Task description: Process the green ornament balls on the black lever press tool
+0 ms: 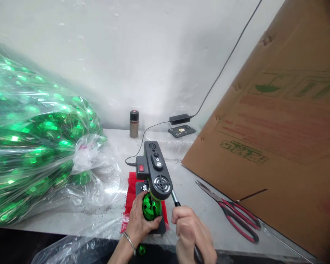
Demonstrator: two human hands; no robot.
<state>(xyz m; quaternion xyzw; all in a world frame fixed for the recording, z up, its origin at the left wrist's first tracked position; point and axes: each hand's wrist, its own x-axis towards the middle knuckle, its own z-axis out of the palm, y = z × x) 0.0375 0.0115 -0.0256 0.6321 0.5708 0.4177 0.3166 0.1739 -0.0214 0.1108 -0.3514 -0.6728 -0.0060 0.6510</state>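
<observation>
My left hand [139, 216] is wrapped round a shiny green faceted ball [151, 207]. The ball sits under the front end of a black machine head [158, 168] with round vents and a side box carrying a red switch [141, 168]. My right hand [194, 231] grips the black handle of a lever [176, 198] that comes out of the machine's right side. A dark base plate [161, 228] on a red cloth [131, 190] carries the machine. The ball's top, beneath the head, is partly hidden.
At left bulges a clear plastic bag [84, 157] full of green shiny balls. Scissors [233, 212] lie at right beside a large cardboard box [264, 128]. Behind stand a brown bottle [134, 124], a black phone [181, 131] and a corded power adapter [179, 118].
</observation>
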